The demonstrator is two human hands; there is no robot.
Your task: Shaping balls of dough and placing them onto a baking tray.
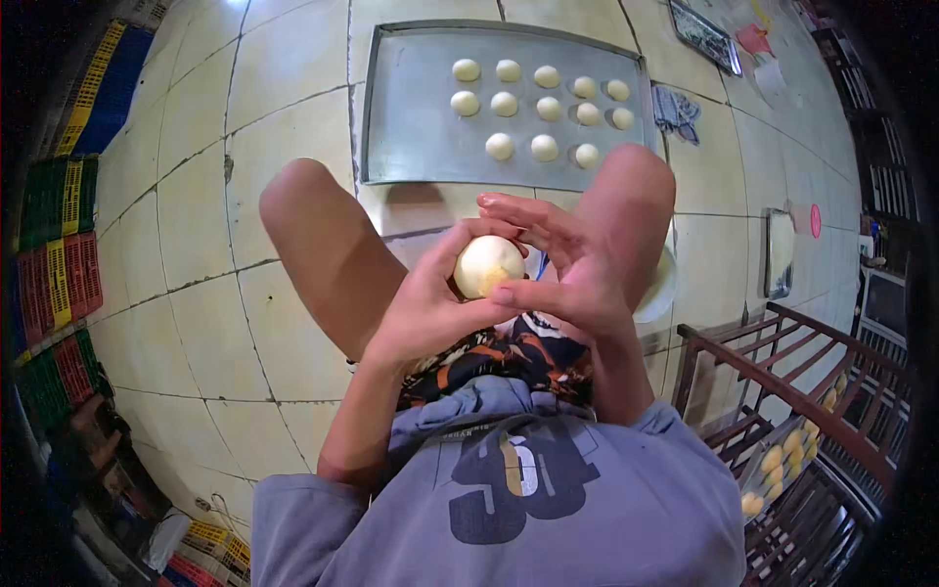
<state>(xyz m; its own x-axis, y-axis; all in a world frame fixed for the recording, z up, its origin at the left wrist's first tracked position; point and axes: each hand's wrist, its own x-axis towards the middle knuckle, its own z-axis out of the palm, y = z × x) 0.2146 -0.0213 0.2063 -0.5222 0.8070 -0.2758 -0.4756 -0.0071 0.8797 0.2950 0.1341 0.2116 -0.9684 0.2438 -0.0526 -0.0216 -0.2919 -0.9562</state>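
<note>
Dough ball (487, 264) cupped between both hands: left (430, 303) beneath, right (558, 264) over.

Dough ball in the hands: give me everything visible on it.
The dough ball is pale cream, round and smooth with a slight sheen, and looks soft. It sits above the person's lap, cupped between both hands: the left hand wraps its left side and underside, the right hand covers its right and top. Only its middle shows.

Few labels or packages in view
A round pink sticker (815, 220) on the floor at right; stacked coloured crates (61, 264) at left.
</note>
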